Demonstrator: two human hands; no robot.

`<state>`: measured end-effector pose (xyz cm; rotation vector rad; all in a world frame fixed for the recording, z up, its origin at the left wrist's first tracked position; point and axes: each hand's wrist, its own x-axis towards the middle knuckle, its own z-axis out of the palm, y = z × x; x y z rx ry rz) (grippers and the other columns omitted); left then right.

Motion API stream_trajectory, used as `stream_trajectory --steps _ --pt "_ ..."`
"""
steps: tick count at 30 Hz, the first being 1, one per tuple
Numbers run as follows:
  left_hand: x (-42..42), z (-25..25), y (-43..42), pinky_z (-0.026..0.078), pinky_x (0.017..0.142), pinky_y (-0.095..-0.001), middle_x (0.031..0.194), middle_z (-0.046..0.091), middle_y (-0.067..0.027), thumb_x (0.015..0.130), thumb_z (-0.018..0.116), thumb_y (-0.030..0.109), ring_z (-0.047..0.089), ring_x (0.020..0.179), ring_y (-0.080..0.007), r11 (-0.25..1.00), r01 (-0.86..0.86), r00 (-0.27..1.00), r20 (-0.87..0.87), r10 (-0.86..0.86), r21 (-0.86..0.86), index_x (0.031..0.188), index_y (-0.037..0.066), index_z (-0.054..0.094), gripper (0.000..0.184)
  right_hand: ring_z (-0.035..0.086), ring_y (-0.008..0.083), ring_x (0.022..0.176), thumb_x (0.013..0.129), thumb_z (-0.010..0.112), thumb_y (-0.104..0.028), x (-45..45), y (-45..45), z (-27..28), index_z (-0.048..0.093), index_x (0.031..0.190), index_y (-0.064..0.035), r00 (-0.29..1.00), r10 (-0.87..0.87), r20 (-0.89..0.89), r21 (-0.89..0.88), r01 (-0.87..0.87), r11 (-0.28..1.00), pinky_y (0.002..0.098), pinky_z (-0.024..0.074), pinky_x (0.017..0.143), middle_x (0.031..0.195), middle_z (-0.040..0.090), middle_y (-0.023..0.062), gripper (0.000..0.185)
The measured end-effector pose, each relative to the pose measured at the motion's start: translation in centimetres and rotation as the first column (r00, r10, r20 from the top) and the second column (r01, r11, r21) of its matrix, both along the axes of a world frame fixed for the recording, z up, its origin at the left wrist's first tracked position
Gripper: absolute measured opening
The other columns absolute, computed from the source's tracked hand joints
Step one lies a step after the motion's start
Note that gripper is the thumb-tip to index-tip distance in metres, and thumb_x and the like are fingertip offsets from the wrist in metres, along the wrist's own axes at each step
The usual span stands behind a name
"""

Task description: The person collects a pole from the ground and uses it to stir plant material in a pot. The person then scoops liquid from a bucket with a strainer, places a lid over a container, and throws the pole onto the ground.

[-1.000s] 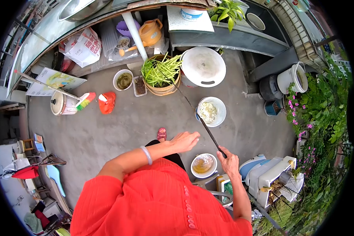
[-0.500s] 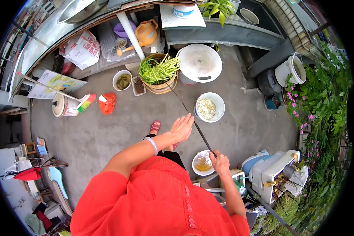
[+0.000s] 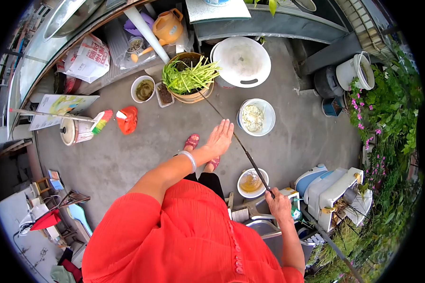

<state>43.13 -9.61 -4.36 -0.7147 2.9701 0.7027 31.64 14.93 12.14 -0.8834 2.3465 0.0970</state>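
Note:
A long, thin dark rod point(image 3: 246, 150) slants across the view. My right hand point(image 3: 278, 205) is wrapped round its thicker near end. Flat and with its fingers stretched out, my left hand point(image 3: 218, 138) lies beside the rod's middle; whether it touches the rod I cannot tell. The far tip reaches the wooden tub point(image 3: 195, 98), which is heaped with long green stems point(image 3: 190, 78). A white bucket point(image 3: 267, 120) with pale chopped pieces stands beyond my left hand. Near my right hand sits a white bowl point(image 3: 265, 188) with amber liquid.
A big white lid point(image 3: 242, 61) lies beside the tub. To its left are a small bowl point(image 3: 143, 89), a red bag point(image 3: 127, 120) and a lidded pail point(image 3: 75, 130) with a broom point(image 3: 102, 120). A metal chair point(image 3: 259, 210) and flowering plants point(image 3: 394, 118) stand on the right.
The view has shifted, so the tub and bowls appear displaced. My right hand, still round the rod, sits lower and further right in view. My left hand stays flat beside the rod.

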Motion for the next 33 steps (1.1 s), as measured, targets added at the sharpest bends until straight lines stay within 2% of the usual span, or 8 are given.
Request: stream_trajectory --steps 7,16,18,21,25,26,29,33 --pt "-0.6 1.5 -2.7 0.033 0.091 -0.0396 0.122 0.041 -0.0179 0.074 0.057 0.018 0.039 0.114 -0.031 0.949 0.229 0.952 -0.152 -0.264 -0.216 0.118 -0.003 0.04 0.051 0.058 0.0389 0.062 0.079 0.053 -0.035 -0.2 -2.1 3.2 0.056 0.086 -0.0114 0.998 0.05 -0.049 0.052 -0.048 0.998 0.0467 0.0468 0.057 0.064 0.059 0.0189 0.025" --pt "0.8 10.9 2.0 0.037 0.075 -0.0396 0.102 0.05 -0.0151 0.075 0.058 0.019 0.048 0.091 -0.0287 0.873 0.276 0.942 -0.295 -0.162 0.402 0.104 -0.001 0.048 0.037 0.059 0.0316 0.051 0.081 0.053 -0.035 -0.8 -6.4 6.2 0.056 0.087 -0.0102 0.973 0.201 -0.111 0.036 -0.198 0.98 0.0401 0.047 0.046 0.052 0.056 0.014 0.025" --pt "0.6 11.7 3.4 0.037 0.075 -0.043 0.097 0.049 -0.0191 0.079 0.056 0.021 0.049 0.09 -0.0326 0.785 0.232 0.949 -0.311 -0.053 0.575 0.1 -0.002 0.048 0.033 0.059 0.0341 0.057 0.083 0.05 -0.035 -0.7 -8.3 8.4 0.052 0.099 -0.0064 0.971 0.235 -0.045 0.097 -0.23 0.968 0.0414 0.0474 0.05 0.063 0.058 0.019 0.033" --pt "0.0 14.7 4.1 0.037 0.074 -0.0422 0.093 0.049 -0.0191 0.078 0.057 0.021 0.05 0.088 -0.0325 0.53 0.046 0.998 -0.014 -0.064 0.847 0.1 -0.002 0.047 0.033 0.059 0.0369 0.066 0.084 0.048 -0.032 -0.4 -8.8 9.4 0.046 0.105 0.0004 0.988 0.146 -0.05 0.066 -0.143 0.988 0.0442 0.0472 0.058 0.075 0.058 0.0238 0.039" --pt "0.3 15.5 4.1 0.038 0.07 -0.0387 0.095 0.047 -0.0151 0.075 0.061 0.019 0.047 0.091 -0.029 0.842 0.299 0.894 -0.44 -0.082 0.449 0.1 -0.001 0.046 0.035 0.058 0.0402 0.077 0.077 0.057 -0.031 -2.0 -7.7 8.9 0.043 0.101 0.0063 0.969 0.159 0.191 0.01 -0.163 0.987 0.0448 0.0451 0.068 0.079 0.057 0.0263 0.047" --pt "0.2 15.9 3.7 0.038 0.076 -0.0391 0.101 0.046 -0.0145 0.071 0.061 0.013 0.045 0.096 -0.0294 0.88 0.318 0.9 -0.405 -0.162 0.353 0.106 -0.002 0.044 0.042 0.058 0.0392 0.08 0.067 0.066 -0.034 -2.4 -8.2 9.2 0.047 0.094 0.0062 0.957 0.002 0.291 0.067 -0.023 0.997 0.0424 0.0447 0.071 0.079 0.058 0.026 0.052" --pt "-1.3 14.5 3.8 0.037 0.083 -0.0395 0.108 0.045 -0.0162 0.068 0.06 0.008 0.043 0.101 -0.0311 0.935 0.341 0.814 -0.528 -0.243 0.095 0.114 -0.003 0.041 0.051 0.057 0.035 0.072 0.056 0.07 -0.029 -2.9 -7.2 7.5 0.051 0.079 0.0054 0.931 -0.083 0.356 0.014 0.083 0.996 0.0384 0.0441 0.069 0.073 0.057 0.0243 0.045" --pt "-3.4 12.5 5.4 0.036 0.085 -0.04 0.098 0.048 -0.0168 0.06 0.057 0.004 0.045 0.098 -0.0309 0.92 0.392 0.772 -0.547 -0.324 0.009 0.114 -0.007 0.039 0.058 0.054 0.0413 0.086 0.059 0.063 -0.013 -2.6 -5.2 5.1 0.045 0.092 0.0053 0.965 0.134 0.226 -0.078 -0.119 0.99 0.0428 0.0423 0.076 0.08 0.057 0.0267 0.042"
